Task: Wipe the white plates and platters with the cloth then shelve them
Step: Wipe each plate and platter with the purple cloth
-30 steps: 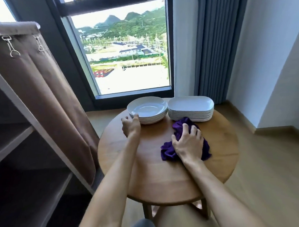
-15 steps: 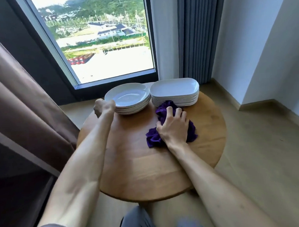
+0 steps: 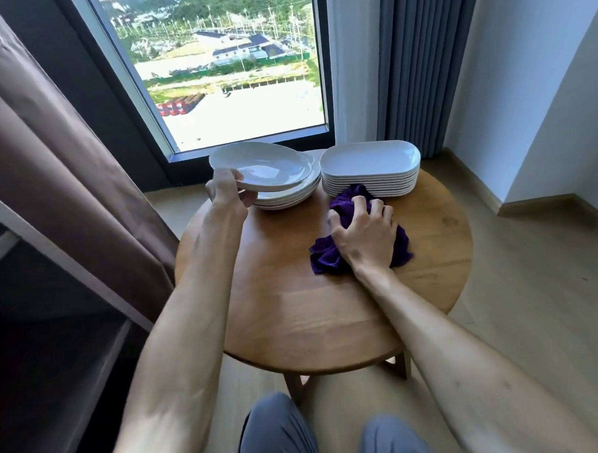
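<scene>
Your left hand (image 3: 228,192) pinches the top plate (image 3: 264,166), tilted off its stack (image 3: 289,196) at eleven o'clock on the worktop (image 3: 293,295). Your right hand (image 3: 366,235) clutches the cloth (image 3: 329,255), platters (image 3: 370,168) at twelve.

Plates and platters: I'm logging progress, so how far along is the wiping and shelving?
Barely begun. Done: nothing visibly wiped or shelved; the shelf parts in view hold no dishes. In hand: the left hand tilts the top plate up off the plate stack, while the right hand grips the cloth on the table. Left: every plate and the whole platter stack.
</scene>
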Tool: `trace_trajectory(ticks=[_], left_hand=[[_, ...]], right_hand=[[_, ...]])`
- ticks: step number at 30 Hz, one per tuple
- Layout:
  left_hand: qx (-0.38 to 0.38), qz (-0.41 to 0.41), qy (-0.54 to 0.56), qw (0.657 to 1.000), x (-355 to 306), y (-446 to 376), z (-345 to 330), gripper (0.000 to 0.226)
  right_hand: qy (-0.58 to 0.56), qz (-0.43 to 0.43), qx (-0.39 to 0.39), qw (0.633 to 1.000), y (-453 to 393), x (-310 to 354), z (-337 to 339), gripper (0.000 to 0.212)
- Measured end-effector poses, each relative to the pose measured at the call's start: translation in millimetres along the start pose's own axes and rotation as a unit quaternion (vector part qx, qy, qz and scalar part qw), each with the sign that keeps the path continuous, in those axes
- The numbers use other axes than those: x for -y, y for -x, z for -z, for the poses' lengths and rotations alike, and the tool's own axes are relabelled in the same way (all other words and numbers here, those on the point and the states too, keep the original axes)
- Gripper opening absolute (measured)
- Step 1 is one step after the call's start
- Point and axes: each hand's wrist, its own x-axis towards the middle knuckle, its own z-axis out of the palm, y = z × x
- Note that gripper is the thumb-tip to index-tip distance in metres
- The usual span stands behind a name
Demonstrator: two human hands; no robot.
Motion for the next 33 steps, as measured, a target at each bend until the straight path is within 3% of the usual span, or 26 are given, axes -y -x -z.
trace_trajectory(ticks=[2, 4, 7, 8, 10, 12, 13, 16, 20, 21, 23, 24, 25, 27, 29, 31, 33], left_hand=[[0.026, 0.027, 0.099, 0.994, 2.4, 25.5, 17.6, 0.020], [0.049, 0.049, 0.194, 0.979, 9.0, 57.1, 34.8, 0.033], [0.029, -0.001, 0.191, 0.981, 28.0, 98.4, 63.2, 0.044], [0.015, -0.019, 0.185, 0.982, 34.4, 107.5, 72.3, 0.046], [0.008, -0.024, 0.186, 0.982, 46.3, 119.7, 85.2, 0.041], [0.010, -0.015, 0.174, 0.985, 55.3, 131.7, 92.2, 0.032], [0.013, -0.006, 0.163, 0.986, 59.4, 136.6, 93.5, 0.032], [0.034, 0.021, 0.155, 0.987, 73.1, 145.9, 89.6, 0.039], [0.054, 0.033, 0.199, 0.978, 83.8, 159.1, 77.8, 0.034], [0.072, 0.041, 0.225, 0.971, 85.6, 162.0, 76.5, 0.037], [0.111, 0.070, 0.292, 0.947, 89.0, 168.0, 76.7, 0.047], [0.120, 0.084, 0.313, 0.938, 90.1, 170.7, 77.4, 0.051], [0.121, 0.094, 0.331, 0.931, 92.1, 173.7, 77.8, 0.052], [0.109, 0.094, 0.356, 0.923, 97.6, 178.2, 75.0, 0.053], [0.097, 0.089, 0.368, 0.920, 100.6, 186.1, 71.1, 0.051], [0.085, 0.079, 0.370, 0.922, 101.3, 192.3, 69.4, 0.040], [0.083, 0.053, 0.355, 0.930, 102.7, 196.1, 70.8, 0.031]], right_hand=[[-0.041, -0.005, -0.008, 0.999, -0.9, -0.5, 1.7, 0.043], [-0.062, 0.000, -0.014, 0.998, -1.6, -1.1, 5.2, 0.032], [-0.154, -0.055, -0.031, 0.986, -0.8, 2.0, 11.7, 0.026], [-0.227, -0.108, -0.042, 0.967, -1.2, 5.5, 17.4, 0.029], [-0.392, -0.221, -0.080, 0.890, -6.1, 16.2, 36.0, 0.027], [-0.506, -0.277, -0.096, 0.811, -15.0, 26.6, 58.4, 0.017], [-0.528, -0.278, -0.085, 0.798, -18.1, 32.1, 69.1, 0.016], [-0.553, -0.213, 0.005, 0.806, -6.1, 59.9, 97.0, 0.016], [-0.426, -0.048, 0.254, 0.867, 22.5, 91.4, 115.3, 0.040], [-0.385, 0.000, 0.269, 0.883, 29.3, 93.9, 113.5, 0.041], [-0.277, 0.072, 0.195, 0.938, 36.7, 92.9, 107.3, 0.030], [-0.219, 0.074, 0.160, 0.960, 40.3, 91.3, 106.3, 0.042], [-0.178, 0.062, 0.169, 0.967, 44.4, 88.0, 105.2, 0.068], [-0.183, 0.010, 0.238, 0.954, 54.1, 77.9, 99.2, 0.119], [-0.278, -0.068, 0.236, 0.929, 62.4, 67.8, 89.0, 0.143], [-0.363, -0.144, 0.189, 0.901, 68.1, 62.9, 82.4, 0.142], [-0.455, -0.209, 0.174, 0.848, 67.9, 61.8, 80.2, 0.111]])
